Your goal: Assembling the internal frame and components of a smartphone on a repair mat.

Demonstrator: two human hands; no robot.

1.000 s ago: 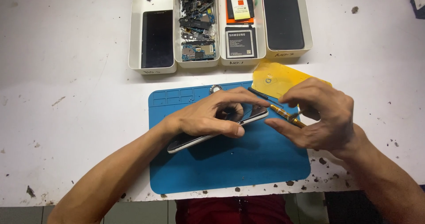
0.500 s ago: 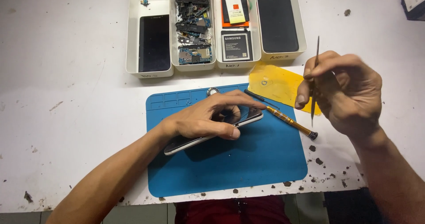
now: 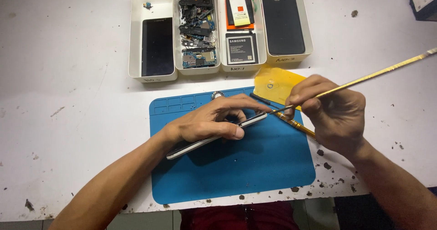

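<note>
- i see the left hand (image 3: 214,121) lying over a white-edged phone (image 3: 200,143), the fingers closed on it: the thumb presses along the near edge, the other fingers curl over the far edge.
- the phone is tilted, one long edge on the blue mat (image 3: 255,166), and it runs from the wrist side out past the fingertips.
- the right hand (image 3: 334,116) has its fingers pinched narrow around a thin metal rod (image 3: 364,80); the long end of the rod goes up and away behind the knuckles.
- the tip of the rod points to the phone corner just beyond the left fingertips; i cannot tell if it touches it.
- under the right fingers lies a yellow-handled screwdriver (image 3: 296,123), partly on the mat, not held.
- just behind the right fingertips is a yellow sheet (image 3: 273,82).
- well beyond both hands stand four white trays (image 3: 136,39) on the white table (image 3: 68,98), with a dark screen, small circuit parts, batteries and a black back cover.
</note>
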